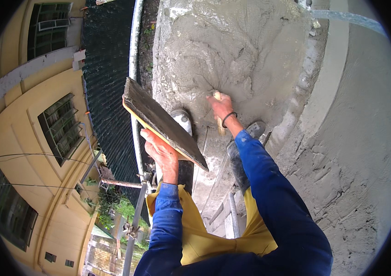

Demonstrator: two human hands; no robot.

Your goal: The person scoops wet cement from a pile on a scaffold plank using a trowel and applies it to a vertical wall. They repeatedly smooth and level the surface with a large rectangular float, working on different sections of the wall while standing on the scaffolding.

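Note:
My left hand (163, 156) is closed under a plasterer's hawk (163, 120), a flat board with a yellow edge and a grey, mortar-smeared face. The board is tilted steeply, and its grip is hidden behind my fingers. My right hand (223, 107) wraps round the wooden handle of a trowel (221, 126). That handle shows on both sides of my fist; the blade is not visible and seems to be down in the mortar. Wet grey mortar (241, 55) is spread in front of my boots, with ridges and a smoother, wetter area at the right.
My boots (182, 120) stand on planks (211, 152) at the mortar's near edge. A metal scaffold pipe (134, 50) runs along the left, with a clamp (132, 230) lower down. Dark netting (106, 69) hangs beyond it. A rough plastered wall (351, 152) rises on the right.

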